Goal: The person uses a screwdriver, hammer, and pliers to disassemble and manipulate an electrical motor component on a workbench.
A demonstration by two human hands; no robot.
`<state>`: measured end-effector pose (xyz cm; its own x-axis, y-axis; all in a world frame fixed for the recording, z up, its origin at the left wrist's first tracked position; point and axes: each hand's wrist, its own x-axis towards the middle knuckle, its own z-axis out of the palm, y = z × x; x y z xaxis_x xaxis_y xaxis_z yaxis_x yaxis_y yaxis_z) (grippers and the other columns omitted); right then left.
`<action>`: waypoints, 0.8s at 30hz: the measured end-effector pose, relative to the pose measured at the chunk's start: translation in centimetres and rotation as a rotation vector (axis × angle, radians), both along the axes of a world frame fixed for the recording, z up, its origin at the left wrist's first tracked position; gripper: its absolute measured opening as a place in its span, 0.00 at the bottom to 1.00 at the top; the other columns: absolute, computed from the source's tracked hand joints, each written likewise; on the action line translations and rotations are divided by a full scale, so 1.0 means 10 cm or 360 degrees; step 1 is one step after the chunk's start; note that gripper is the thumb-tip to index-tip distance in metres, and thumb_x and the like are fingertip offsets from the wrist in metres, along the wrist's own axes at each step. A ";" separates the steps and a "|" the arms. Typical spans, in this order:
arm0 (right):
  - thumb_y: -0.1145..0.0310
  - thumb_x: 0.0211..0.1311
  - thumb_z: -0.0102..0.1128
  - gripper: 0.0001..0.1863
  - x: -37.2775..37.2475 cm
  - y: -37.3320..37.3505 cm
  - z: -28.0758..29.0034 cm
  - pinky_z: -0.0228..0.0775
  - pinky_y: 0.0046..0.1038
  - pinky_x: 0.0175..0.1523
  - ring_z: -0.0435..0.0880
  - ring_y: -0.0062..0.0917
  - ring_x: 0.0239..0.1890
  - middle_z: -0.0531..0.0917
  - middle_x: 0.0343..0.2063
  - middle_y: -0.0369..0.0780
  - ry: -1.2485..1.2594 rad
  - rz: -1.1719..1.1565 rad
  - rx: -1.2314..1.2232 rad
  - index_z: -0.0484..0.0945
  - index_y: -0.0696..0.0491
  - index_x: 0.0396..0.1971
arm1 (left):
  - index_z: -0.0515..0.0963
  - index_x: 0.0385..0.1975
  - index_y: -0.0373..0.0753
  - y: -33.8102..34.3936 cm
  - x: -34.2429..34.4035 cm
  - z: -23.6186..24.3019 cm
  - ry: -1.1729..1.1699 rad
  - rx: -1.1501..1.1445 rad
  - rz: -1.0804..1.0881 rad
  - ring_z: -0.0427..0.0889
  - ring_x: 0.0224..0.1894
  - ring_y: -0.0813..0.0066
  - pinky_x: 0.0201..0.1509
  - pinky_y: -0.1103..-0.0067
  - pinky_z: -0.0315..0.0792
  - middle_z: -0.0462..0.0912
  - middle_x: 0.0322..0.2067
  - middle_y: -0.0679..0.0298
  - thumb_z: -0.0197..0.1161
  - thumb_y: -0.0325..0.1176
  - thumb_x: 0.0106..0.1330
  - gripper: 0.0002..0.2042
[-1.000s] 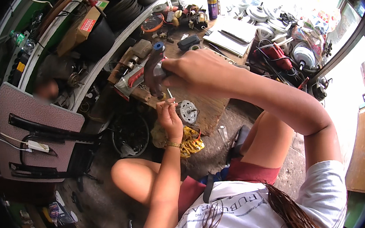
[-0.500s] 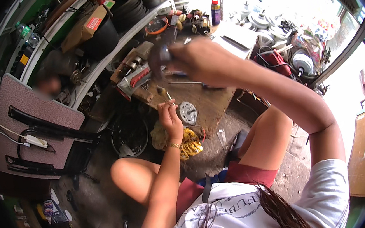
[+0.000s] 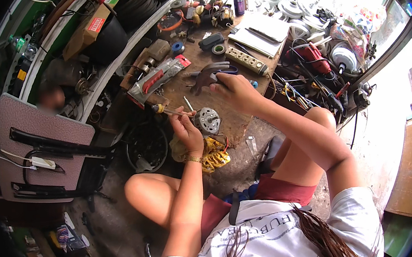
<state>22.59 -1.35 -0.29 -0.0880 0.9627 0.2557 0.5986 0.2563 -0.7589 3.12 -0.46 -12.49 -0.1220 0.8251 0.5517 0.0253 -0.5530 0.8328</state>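
My left hand (image 3: pixel 188 132) is closed on a thin tool with a yellow end (image 3: pixel 159 108), tilted toward the left, beside a round silver motor (image 3: pixel 207 118) on the worn wooden bench (image 3: pixel 238 130). A short metal rod (image 3: pixel 187 102) stands near that hand. Higher and to the right, my right hand (image 3: pixel 236 91) grips a hammer (image 3: pixel 203 78), its dark head low over the bench near a power strip (image 3: pixel 246 60) and a red-handled tool in packaging (image 3: pixel 149 84). A crumpled yellow bag (image 3: pixel 215 155) lies below the motor.
A dark bin (image 3: pixel 146 146) stands left of the bench. A padded board (image 3: pixel 49 148) with cords is at far left. A notebook (image 3: pixel 257 42), a spray can (image 3: pixel 238 1), red drill (image 3: pixel 316 61) and white motor parts (image 3: pixel 291 9) crowd the back and right. Shelves line the left wall.
The hammer in my right hand has come down and right toward the bench. The yellow-ended tool in my left hand has tipped leftward from a more upright angle.
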 end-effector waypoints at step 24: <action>0.57 0.64 0.58 0.15 -0.11 -0.02 1.08 0.68 0.45 0.31 0.79 0.49 0.27 0.77 0.19 0.49 -0.0322 0.0403 0.0502 0.75 0.57 0.34 | 0.71 0.42 0.33 -0.03 0.01 0.07 0.0396 0.0153 0.0166 0.77 0.35 0.72 0.42 0.77 0.73 0.68 0.36 0.62 0.47 0.24 0.73 0.06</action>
<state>21.45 -1.56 10.56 -0.3889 0.7823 0.4865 0.6155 0.6136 -0.4947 3.20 -0.81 -11.80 -0.0544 0.7577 0.6503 0.2831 -0.6128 0.7378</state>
